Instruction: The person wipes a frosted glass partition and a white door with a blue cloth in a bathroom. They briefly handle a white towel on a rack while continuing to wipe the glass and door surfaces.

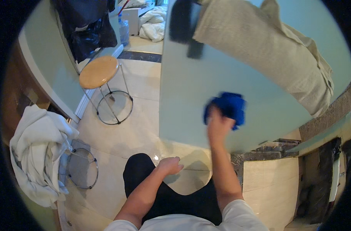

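My right hand (220, 122) is blurred and grips a bunched blue cloth (231, 108) in front of a pale frosted panel (187, 95) that looks like a door. Whether the cloth is pressed flat on the panel is hard to see. Over my left knee, my left hand (169, 166) hangs in the air with its fingers loosely curled. No object shows in it, but its palm side is hidden. A beige towel (262, 43) hangs across the panel's upper part.
A round wooden-topped stool (99, 72) with metal legs stands left of the panel. White fabric (39, 153) is heaped on another metal-legged stand at far left. Dark bags (91, 31) hang on the wall. A dark stone sill (268, 153) runs at lower right.
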A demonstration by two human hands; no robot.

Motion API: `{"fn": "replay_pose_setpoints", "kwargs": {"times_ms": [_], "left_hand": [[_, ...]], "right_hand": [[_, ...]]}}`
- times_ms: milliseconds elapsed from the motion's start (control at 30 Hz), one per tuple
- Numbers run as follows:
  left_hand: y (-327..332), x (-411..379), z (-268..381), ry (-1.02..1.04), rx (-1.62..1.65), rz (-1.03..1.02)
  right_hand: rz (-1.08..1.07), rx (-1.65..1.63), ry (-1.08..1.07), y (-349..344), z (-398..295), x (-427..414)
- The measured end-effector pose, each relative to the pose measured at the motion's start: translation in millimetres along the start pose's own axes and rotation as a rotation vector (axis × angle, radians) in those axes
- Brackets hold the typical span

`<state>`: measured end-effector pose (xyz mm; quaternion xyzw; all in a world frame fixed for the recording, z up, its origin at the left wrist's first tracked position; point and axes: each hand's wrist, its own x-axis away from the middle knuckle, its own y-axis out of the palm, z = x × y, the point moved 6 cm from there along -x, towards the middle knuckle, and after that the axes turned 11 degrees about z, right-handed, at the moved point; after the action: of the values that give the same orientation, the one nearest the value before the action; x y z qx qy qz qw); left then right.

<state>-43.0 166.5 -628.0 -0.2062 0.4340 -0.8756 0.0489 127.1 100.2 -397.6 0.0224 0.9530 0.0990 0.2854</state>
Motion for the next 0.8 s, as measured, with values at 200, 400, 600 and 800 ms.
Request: {"fn": "replay_pose_setpoints", "kwargs": {"times_ms": [200, 400, 600, 800], "left_hand": [[15.9, -1.3, -7.3, 0.032, -0.027, 0.031], [5.0, 9.8, 2.2, -0.003, -0.056, -0.007], [8.0, 7.5, -5.0, 0.033, -0.108, -0.004], [6.5, 4.3, -8.8, -0.056, -0.118, -0.084]], "right_hand": [[-0.62, 0.465, -0.362, 135.6, -14.1, 86.7], [-0.391, 0.386, -0.812, 106.5, -25.5, 39.1], [-0.526, 0.519, -0.784, 120.0, -108.2, -24.4], [-0.453, 0.165, -0.924, 107.1, -66.9, -15.0]]}}
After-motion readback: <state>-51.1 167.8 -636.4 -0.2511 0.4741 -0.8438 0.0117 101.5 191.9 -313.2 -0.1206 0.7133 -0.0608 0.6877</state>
